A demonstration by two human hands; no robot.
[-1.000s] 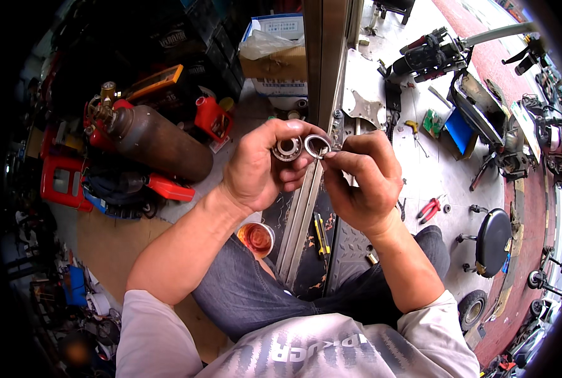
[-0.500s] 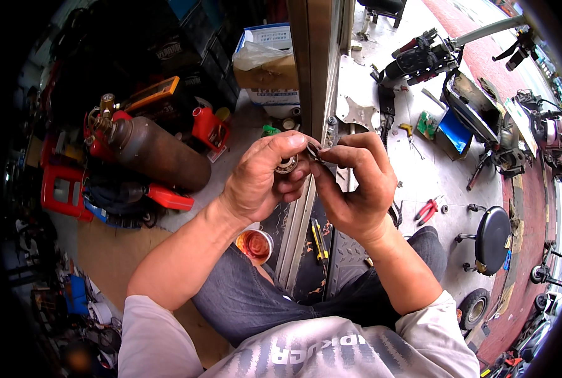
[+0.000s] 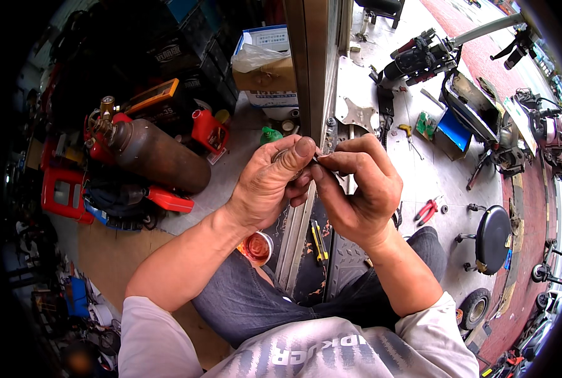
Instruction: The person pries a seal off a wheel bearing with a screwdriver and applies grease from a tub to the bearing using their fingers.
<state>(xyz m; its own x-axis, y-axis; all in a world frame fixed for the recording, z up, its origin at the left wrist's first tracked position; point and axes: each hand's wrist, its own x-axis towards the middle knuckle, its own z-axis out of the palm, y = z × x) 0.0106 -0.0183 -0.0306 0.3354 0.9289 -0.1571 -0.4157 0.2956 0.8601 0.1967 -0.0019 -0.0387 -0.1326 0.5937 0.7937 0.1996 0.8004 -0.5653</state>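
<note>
My left hand (image 3: 271, 179) is closed in front of me, its thumb laid over a metal ball bearing that it almost wholly hides. At the fingertips of my right hand (image 3: 359, 186), thumb and forefinger pinch a small dark piece (image 3: 315, 160), too small to name. Both hands meet there, the right fingertips right beside the left thumb tip. Below them, a tub of reddish liquid (image 3: 257, 247) stands by my left knee. A yellow-and-black utility knife (image 3: 319, 242) lies between my legs.
A metal door post (image 3: 315, 69) rises just beyond my hands. At left lie a brown gas cylinder (image 3: 161, 154) and a red jug (image 3: 209, 131). To the right are red-handled pliers (image 3: 427, 211), a black round stool (image 3: 492, 240), a small tyre (image 3: 475, 308) and scooter parts (image 3: 476, 104).
My left hand has turned so that its thumb now covers the bearing, whose balls showed before. My right hand has shifted slightly, still pinching at the left thumb tip.
</note>
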